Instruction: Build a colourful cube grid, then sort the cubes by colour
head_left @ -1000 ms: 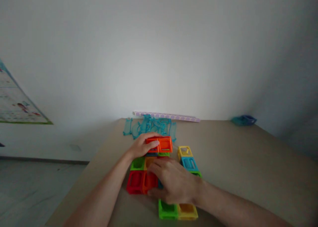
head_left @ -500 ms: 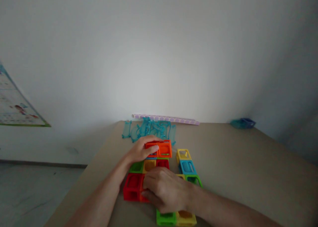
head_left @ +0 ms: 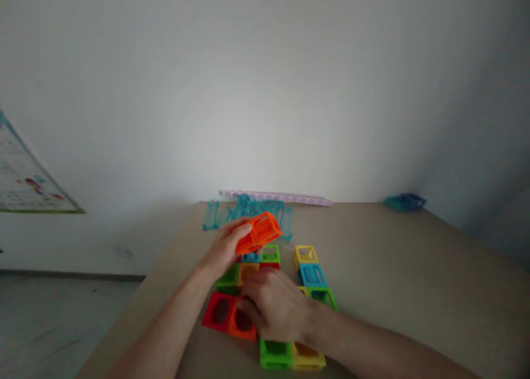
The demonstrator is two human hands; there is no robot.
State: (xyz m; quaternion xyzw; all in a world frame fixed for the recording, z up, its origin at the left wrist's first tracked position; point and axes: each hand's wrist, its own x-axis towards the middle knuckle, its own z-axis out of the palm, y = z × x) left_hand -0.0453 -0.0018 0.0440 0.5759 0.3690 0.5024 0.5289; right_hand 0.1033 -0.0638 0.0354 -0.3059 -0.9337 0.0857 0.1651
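Observation:
My left hand (head_left: 226, 247) grips an orange hollow block piece (head_left: 260, 231), tilted and lifted above the cluster of coloured blocks. Under it sit a blue block (head_left: 250, 256) and a green block (head_left: 270, 253). My right hand (head_left: 276, 307) is closed over the middle of the cluster, its fingers at a red block (head_left: 217, 311) and an orange block (head_left: 242, 321) lying side by side with their openings up. A green block (head_left: 275, 353) and a yellow block (head_left: 307, 356) lie just below my right wrist. All rest on a beige table (head_left: 393, 268).
A yellow block (head_left: 305, 253), a blue block (head_left: 312, 273) and a green block (head_left: 323, 296) form a column at the right. Clear teal pieces (head_left: 248, 209) and a purple strip (head_left: 276, 197) lie at the far edge. A blue object (head_left: 404, 202) sits far right. A poster (head_left: 25, 177) hangs left.
My left hand has lifted the orange piece off the cluster and tilted it. The red and orange pair under my right hand has tipped over, openings now facing up.

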